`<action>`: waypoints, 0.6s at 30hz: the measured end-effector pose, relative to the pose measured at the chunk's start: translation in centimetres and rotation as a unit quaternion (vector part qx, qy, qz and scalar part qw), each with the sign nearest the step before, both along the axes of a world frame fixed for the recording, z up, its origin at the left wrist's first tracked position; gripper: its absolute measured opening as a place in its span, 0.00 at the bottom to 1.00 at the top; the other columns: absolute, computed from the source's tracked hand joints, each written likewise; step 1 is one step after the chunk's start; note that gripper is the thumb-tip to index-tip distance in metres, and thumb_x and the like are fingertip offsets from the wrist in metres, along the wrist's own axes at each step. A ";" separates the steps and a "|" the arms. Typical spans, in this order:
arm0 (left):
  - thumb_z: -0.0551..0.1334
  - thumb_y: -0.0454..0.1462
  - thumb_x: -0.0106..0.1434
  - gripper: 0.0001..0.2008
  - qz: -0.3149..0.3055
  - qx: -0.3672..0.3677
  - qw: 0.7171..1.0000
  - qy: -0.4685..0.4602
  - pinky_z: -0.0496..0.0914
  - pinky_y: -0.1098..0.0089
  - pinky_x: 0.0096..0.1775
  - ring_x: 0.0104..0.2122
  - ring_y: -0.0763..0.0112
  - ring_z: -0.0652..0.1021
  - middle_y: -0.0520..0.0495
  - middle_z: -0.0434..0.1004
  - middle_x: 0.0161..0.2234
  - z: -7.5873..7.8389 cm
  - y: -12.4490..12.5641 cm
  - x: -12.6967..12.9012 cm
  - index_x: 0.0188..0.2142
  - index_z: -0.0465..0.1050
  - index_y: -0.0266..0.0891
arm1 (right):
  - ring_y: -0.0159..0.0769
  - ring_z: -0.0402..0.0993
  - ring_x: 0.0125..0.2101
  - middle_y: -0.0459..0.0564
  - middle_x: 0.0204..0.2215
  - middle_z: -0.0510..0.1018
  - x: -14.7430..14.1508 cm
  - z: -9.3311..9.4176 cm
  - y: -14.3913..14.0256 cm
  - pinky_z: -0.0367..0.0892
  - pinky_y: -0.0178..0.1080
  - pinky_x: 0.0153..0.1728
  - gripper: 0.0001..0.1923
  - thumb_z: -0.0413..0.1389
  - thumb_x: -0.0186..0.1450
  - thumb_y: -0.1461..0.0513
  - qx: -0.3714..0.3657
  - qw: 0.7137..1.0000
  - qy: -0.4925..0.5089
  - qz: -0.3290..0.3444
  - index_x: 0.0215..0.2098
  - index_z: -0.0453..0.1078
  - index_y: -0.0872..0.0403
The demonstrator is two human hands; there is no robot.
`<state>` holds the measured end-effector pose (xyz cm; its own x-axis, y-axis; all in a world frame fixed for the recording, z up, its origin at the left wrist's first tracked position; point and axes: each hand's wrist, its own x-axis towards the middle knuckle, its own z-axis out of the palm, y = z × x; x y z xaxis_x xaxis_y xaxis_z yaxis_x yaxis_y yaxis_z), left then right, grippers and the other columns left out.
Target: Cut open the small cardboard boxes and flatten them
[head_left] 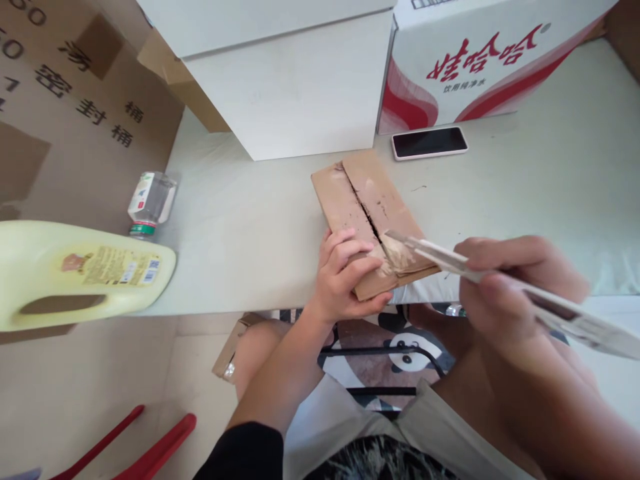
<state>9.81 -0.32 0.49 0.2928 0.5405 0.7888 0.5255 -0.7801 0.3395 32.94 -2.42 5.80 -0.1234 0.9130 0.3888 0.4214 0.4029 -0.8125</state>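
Observation:
A small brown cardboard box (pixel 373 193) lies tilted on the pale table, near its front edge. Dark marks and a dark slit run along the seam between its top flaps, and the near part of the top looks scuffed. My left hand (pixel 345 277) grips the box's near left corner, fingers on the top and thumb along the near side. In my right hand (pixel 515 287) is a white utility knife (pixel 445 259), its tip over the top flap beside the seam. I cannot tell whether the tip touches the cardboard.
Behind the box stand a white box (pixel 310 100) and a red-and-white carton (pixel 465 73), with a phone (pixel 430 142) before the carton. On the left are a clear bottle (pixel 153 200), a pale yellow jug (pixel 45 253) and a large brown carton (pixel 90 147).

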 end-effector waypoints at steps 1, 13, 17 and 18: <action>0.61 0.56 0.63 0.21 0.002 0.003 1.000 -0.004 0.68 0.48 0.59 0.55 0.51 0.74 0.42 0.77 0.43 0.1 0.0 0.1 0.47 0.73 0.46 | 0.37 0.76 0.28 0.49 0.31 0.79 -0.4 0.4 0.0 0.71 0.39 0.25 0.11 0.60 0.64 0.54 0.003 1.000 -0.001 0.002 0.44 0.76 0.47; 0.61 0.56 0.62 0.20 0.023 0.021 0.999 -0.015 0.69 0.48 0.57 0.50 0.53 0.76 0.44 0.77 0.39 0.2 0.2 0.5 0.43 0.72 0.46 | 0.28 0.62 0.14 0.41 0.16 0.69 -2.0 3.2 0.0 0.57 0.35 0.15 0.08 0.53 0.63 0.65 0.113 0.991 -0.056 0.042 0.27 0.67 0.48; 0.60 0.57 0.62 0.21 0.029 0.022 0.999 0.003 0.69 0.48 0.56 0.50 0.53 0.76 0.44 0.77 0.40 0.3 0.1 0.3 0.43 0.72 0.46 | 0.28 0.62 0.13 0.41 0.15 0.69 -2.2 4.0 0.0 0.59 0.35 0.15 0.08 0.53 0.62 0.66 0.096 0.994 -0.030 0.049 0.26 0.66 0.49; 0.60 0.57 0.62 0.21 0.030 0.021 0.999 0.005 0.70 0.49 0.56 0.50 0.53 0.76 0.44 0.77 0.40 0.3 0.1 0.2 0.43 0.73 0.46 | 0.28 0.61 0.14 0.41 0.16 0.69 -2.1 4.2 -0.2 0.59 0.34 0.16 0.08 0.53 0.62 0.67 0.093 0.994 -0.029 0.052 0.26 0.65 0.49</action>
<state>10.03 -0.25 0.83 0.2699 0.5230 0.8085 0.5746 -0.7612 0.3006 30.81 -2.59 9.96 -0.2395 0.8073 0.5393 0.4133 0.5874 -0.6958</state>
